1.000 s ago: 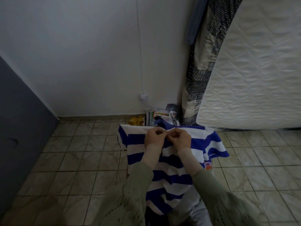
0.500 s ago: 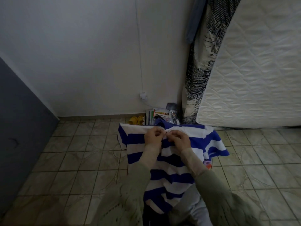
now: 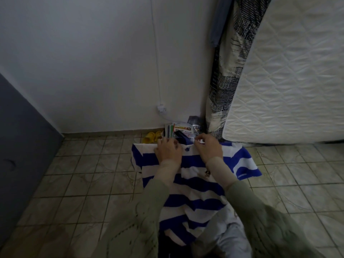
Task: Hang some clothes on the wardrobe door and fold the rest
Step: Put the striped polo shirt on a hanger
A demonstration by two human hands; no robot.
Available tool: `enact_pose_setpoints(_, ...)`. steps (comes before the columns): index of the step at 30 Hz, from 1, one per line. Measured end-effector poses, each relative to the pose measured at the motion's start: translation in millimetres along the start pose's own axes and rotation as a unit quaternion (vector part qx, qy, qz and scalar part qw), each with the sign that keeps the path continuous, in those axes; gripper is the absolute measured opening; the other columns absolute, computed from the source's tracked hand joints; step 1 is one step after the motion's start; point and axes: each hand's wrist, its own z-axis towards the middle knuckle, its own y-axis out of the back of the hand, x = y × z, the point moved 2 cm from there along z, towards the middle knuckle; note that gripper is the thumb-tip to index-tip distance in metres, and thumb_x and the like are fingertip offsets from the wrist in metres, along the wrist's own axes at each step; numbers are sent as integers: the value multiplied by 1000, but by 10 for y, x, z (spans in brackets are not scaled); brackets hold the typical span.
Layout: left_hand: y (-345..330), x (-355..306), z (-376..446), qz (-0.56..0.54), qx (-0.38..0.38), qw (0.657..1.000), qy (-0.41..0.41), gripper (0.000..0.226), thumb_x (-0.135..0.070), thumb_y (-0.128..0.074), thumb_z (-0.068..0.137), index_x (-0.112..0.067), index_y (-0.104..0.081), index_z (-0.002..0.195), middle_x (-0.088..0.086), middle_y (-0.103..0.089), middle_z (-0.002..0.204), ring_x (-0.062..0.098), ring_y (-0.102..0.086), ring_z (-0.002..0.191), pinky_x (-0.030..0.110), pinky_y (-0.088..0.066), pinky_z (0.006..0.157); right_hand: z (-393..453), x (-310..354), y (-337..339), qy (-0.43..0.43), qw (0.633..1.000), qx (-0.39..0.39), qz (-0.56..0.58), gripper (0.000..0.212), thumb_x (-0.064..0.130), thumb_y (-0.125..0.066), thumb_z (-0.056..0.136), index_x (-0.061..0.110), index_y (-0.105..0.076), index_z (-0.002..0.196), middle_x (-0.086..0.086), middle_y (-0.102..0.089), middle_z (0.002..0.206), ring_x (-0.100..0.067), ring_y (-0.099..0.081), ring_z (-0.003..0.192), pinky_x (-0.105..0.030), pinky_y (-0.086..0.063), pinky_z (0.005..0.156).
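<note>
While both hands, left [image 3: 168,150] and right [image 3: 208,148], pinch the collar of a striped polo shirt [image 3: 193,185] held above the tiled floor [image 3: 83,183], loosened fingers could drop it

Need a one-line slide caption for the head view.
Both hands, left hand and right hand, grip the collar of a blue-and-white striped shirt above a tiled floor.

A tiled floor [image 3: 78,185] of pale square tiles runs to the white wall. On it by the wall sit yellow slippers [image 3: 151,137], and just beside them a stack of packets and papers [image 3: 179,129]. A quilted mattress [image 3: 290,75] stands on edge on the floor at right.
</note>
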Motion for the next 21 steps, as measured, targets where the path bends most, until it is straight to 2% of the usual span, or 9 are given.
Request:
enact_pose_setpoints(2,2,-40,79,19,35,999,32,44,-42,-33,99,-13,-61,118,9,-49,130,26,-34,127,43,-30,101,60,13,-51,-15,997,59,-48,26,41,-52,92,24,-64,107,-5,-63,116,-24,-54,112,-38,-34,100)
enact_pose_setpoints(6,35,-58,270,-41,110,979,164,62,-59,-31,95,-9,-58,122,13,-54,127,29,-46,121,41,-32,104,74,33,-83,-29,998,46,-38,24,43,-54,90,27,-66,103,-2,-63,117,-23,-48,117,-39,-29,100)
enact_pose_setpoints(9,32,-50,399,-117,150,950,247,52,-50,-50,90,-11,-54,124,13,-55,126,31,-49,118,44,-29,109,21,32,-80,-14,998,48,-39,23,40,-56,89,26,-65,105,-2,-59,121,-23,-42,121,-38,-28,99)
enact_pose_setpoints(12,-93,-56,469,-218,186,926,247,40,-35,-49,91,-7,-58,117,16,-57,122,30,-52,111,40,-36,105,3,3,-58,-2,998,63,-32,25,41,-56,90,24,-64,107,-3,-58,122,-23,-42,121,-37,-29,100)
enact_pose_setpoints(14,-86,-69,456,-302,168,909,233,29,-26,-48,91,-6,-59,108,15,-58,118,30,-53,110,38,-37,102,9,-6,-38,-3,997,76,-16,26,42,-55,90,23,-64,106,-2,-59,120,-23,-44,120,-39,-29,103)
enact_pose_setpoints(15,-40,-77,418,-354,159,894,225,21,-22,-48,90,-7,-59,99,14,-59,112,28,-53,104,34,-40,97,13,-6,-36,-4,997,80,-3,26,42,-55,90,23,-63,106,-2,-60,119,-22,-46,118,-41,-31,105)
enact_pose_setpoints(16,8,-85,367,-396,156,879,215,13,-18,-48,90,-8,-56,91,11,-58,100,25,-53,92,29,-42,85,13,-3,-35,-6,997,80,12,26,42,-55,90,22,-63,105,-2,-61,118,-23,-49,116,-43,-33,105)
enact_pose_setpoints(18,93,-93,271,-458,154,851,206,10,-13,-45,92,-9,-50,85,8,-50,87,17,-45,75,24,-36,62,-9,24,-32,-15,997,72,40,30,42,-56,89,20,-61,108,-6,-61,118,-25,-52,114,-46,-38,101)
enact_pose_setpoints(21,152,-39,164,-548,152,796,208,19,-9,-40,90,-13,-47,73,8,-49,84,19,-43,70,28,-33,59,-55,74,-21,-25,996,59,67,40,39,-56,91,12,-53,121,-13,-53,127,-30,-48,118,-44,-40,99)
